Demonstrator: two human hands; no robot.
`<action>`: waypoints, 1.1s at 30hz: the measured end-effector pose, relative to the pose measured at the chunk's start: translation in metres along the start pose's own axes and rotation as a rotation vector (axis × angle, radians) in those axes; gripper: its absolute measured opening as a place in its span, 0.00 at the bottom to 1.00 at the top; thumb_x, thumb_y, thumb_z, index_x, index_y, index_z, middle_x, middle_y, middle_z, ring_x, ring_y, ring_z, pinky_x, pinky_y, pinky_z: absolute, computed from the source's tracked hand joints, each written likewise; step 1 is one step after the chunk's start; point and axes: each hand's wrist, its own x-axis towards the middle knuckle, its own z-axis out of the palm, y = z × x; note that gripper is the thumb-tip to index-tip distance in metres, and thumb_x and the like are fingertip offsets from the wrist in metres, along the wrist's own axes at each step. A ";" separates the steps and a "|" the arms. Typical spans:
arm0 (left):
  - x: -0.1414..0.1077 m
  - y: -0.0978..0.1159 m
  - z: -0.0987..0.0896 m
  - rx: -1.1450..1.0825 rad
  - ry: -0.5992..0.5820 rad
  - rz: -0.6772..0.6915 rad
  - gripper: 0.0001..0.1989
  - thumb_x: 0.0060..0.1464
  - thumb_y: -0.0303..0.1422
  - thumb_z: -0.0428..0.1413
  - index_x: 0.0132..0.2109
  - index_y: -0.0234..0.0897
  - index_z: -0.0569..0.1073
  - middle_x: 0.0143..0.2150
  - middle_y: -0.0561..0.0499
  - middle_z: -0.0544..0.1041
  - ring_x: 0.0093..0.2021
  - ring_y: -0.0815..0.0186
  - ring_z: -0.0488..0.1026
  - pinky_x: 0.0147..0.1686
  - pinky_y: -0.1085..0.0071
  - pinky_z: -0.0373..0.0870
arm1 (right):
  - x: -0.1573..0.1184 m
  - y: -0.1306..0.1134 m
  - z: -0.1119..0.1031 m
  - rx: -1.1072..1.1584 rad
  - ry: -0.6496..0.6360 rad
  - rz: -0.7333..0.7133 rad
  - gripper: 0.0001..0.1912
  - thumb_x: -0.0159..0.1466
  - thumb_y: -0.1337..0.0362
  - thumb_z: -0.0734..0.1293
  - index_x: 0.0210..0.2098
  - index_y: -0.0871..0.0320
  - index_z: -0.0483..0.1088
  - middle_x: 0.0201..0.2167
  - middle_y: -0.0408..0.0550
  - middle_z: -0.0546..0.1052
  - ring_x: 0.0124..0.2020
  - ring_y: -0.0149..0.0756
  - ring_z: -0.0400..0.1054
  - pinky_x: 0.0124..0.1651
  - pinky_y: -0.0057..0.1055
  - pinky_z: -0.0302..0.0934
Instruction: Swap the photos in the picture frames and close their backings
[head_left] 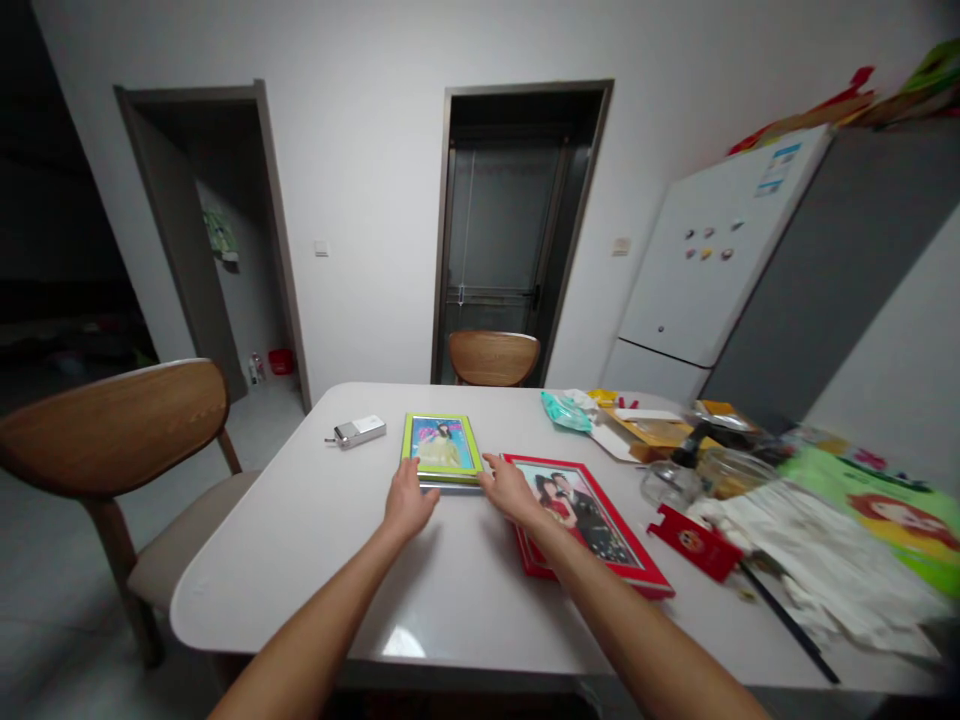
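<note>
A lime-green picture frame (467, 432), with a photo of a person in a pale dress, lies flat on the white table. A silvery edge shows beneath its near side; whether that is a second frame I cannot tell. At its near left corner, my left hand (409, 502) has its fingers stretched out and its thumb apart. My right hand (511, 490) is by the near right corner, fingers extended towards the frame's side. Under my right forearm lies a larger red picture frame (616, 500) with a photo of a couple, partly covered by the arm.
A small silver-white device (361, 432) lies on the table (285, 560) at left. Along the right are a teal packet (566, 411), a glass jar (739, 472), a red card (694, 543), white cloth (817, 560) and a black strip (787, 620). Wooden chairs (120, 425) flank the table.
</note>
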 end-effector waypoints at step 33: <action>-0.097 0.049 -0.082 -0.998 -0.159 -0.149 0.31 0.44 0.43 0.55 0.53 0.33 0.59 0.54 0.39 0.63 0.54 0.57 0.59 0.52 0.61 0.54 | -0.150 -0.064 -0.015 0.337 -0.060 -0.401 0.14 0.48 0.70 0.63 0.36 0.55 0.65 0.46 0.50 0.68 0.46 0.40 0.62 0.45 0.34 0.59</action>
